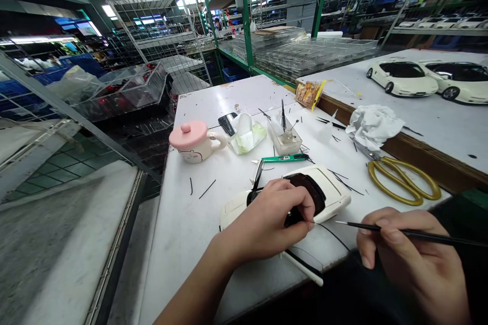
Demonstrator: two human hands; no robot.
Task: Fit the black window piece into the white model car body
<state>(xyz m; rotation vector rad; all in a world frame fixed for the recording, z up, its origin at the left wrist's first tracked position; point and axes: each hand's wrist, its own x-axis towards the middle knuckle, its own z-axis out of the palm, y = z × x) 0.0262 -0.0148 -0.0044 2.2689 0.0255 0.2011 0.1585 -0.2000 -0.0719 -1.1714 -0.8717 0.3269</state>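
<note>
A white model car body point(328, 190) with a dark window opening lies on the white table point(198, 213). My left hand point(272, 218) rests on it, fingers curled and pinched on a thin black strip at the window's edge. Near the table's front edge my right hand point(407, 259) is closed around a thin black brush point(400, 232), its tip pointing left toward the car. A white stick point(305, 271) lies under my left hand.
A pink-lidded mug point(194, 142), a phone point(227, 123), a clear dish with tools point(285, 139), a green knife point(284, 158), yellow scissors point(404, 180) and crumpled tissue point(371, 124) lie around. Two white model cars point(404, 78) sit on the right bench. Wire racks stand at left.
</note>
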